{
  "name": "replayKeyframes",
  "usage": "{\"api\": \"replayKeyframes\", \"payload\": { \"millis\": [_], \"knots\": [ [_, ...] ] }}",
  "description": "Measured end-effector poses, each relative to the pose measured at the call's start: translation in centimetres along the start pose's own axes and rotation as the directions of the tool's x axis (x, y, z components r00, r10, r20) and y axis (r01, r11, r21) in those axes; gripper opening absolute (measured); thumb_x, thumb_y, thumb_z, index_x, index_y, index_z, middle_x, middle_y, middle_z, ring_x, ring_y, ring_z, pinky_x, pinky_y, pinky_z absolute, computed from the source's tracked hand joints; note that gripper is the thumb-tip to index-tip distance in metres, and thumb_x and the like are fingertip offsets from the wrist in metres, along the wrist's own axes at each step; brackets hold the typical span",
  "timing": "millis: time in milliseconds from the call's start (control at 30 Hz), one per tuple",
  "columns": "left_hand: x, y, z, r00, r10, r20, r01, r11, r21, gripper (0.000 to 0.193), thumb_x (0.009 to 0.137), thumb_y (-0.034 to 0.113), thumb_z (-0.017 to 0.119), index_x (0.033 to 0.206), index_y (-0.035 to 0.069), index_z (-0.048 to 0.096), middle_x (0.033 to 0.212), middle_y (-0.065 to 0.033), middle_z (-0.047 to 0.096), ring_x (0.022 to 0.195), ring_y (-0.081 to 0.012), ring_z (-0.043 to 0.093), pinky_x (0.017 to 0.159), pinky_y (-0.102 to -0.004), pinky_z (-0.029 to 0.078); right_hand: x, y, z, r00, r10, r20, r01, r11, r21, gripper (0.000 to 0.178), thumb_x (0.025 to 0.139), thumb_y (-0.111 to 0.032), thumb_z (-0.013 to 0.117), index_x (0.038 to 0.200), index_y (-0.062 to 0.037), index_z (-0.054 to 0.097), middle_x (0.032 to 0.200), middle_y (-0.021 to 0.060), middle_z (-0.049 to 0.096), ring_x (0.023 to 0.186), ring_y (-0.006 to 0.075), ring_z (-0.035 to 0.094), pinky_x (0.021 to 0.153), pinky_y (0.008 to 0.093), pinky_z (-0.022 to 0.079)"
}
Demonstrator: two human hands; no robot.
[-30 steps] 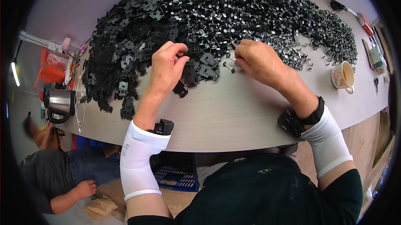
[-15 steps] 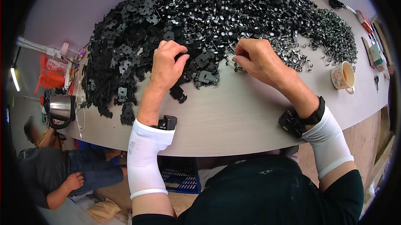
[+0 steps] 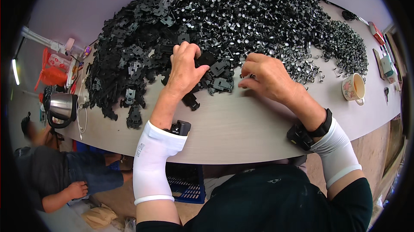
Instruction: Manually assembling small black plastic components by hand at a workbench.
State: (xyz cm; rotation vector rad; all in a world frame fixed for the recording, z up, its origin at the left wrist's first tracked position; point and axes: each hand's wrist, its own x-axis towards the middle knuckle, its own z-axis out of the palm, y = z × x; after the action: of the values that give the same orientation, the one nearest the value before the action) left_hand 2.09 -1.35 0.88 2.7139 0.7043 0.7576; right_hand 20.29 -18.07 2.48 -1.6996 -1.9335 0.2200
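Observation:
My left hand (image 3: 184,69) is over the near edge of a heap of dark grey and black plastic toy-car bases (image 3: 129,55). A black plastic part (image 3: 204,59) lies between its bent index finger and thumb. Beside it, several grey bases (image 3: 221,84) rest on the table. To the right, my right hand (image 3: 269,77) hovers above the table with its fingers curled toward the thumb. Something small seems pinched there, mostly hidden. Behind it spreads a large heap of small black wheels on silver axles (image 3: 254,21), with loose ones (image 3: 307,71) at its edge.
A cup of brown drink (image 3: 353,89) stands at the right, near scissors (image 3: 386,95). On the left are a steel kettle (image 3: 62,106), white cable (image 3: 81,122) and red bag (image 3: 52,77). Another person (image 3: 64,176) sits at lower left. A blue crate (image 3: 186,191) is below the table.
My left hand has shifted slightly right, its thumb reaching farther from the fingers. The right hand has drawn back from the wheel heap, toward me. The view has shifted slightly.

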Motion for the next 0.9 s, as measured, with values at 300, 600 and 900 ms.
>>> {"api": "replayKeyframes", "payload": {
  "millis": [300,600,900],
  "knots": [
    [0.5,2.9,-1.4,0.948,0.285,-0.143,-0.3,0.949,-0.097,0.04,0.061,-0.004,0.075,0.095,0.006,0.055,0.09,-0.0063,0.058,0.09,-0.0248,0.057,0.081,-0.0329,0.043,2.4,-0.6,-0.2,0.947,0.304,-0.099,-0.208,0.819,0.534,0.022,0.081,-0.012,0.07,0.095,0.0039,0.065,0.075,0.0104,0.066,0.065,0.0123,0.059,0.058,0.0272,0.048],
    [0.1,1.5,-1.1,1.0,0.019,0.007,-0.011,0.817,-0.577,0.036,0.076,0.001,0.072,0.11,-0.001,0.061,0.092,-0.0097,0.066,0.08,-0.016,0.064,0.074,-0.0264,0.051,4.8,-0.7,0.7,0.948,0.29,-0.134,-0.161,0.796,0.584,0.018,0.078,-0.011,0.071,0.09,0.0021,0.067,0.074,0.0158,0.068,0.063,0.0187,0.066,0.059,0.0293,0.051],
    [-0.5,1.9,-1.9,0.919,-0.158,0.36,0.392,0.292,-0.872,0.017,0.087,0.003,0.062,0.103,-0.004,0.061,0.08,-0.0128,0.067,0.054,-0.0077,0.056,0.041,-0.0169,0.041,0.1,0.0,0.5,0.989,0.056,0.135,-0.024,0.974,-0.225,0.021,0.068,-0.017,0.074,0.084,-0.005,0.065,0.087,0.0084,0.059,0.087,0.0277,0.058,0.072,0.0385,0.05]
  ]
}}
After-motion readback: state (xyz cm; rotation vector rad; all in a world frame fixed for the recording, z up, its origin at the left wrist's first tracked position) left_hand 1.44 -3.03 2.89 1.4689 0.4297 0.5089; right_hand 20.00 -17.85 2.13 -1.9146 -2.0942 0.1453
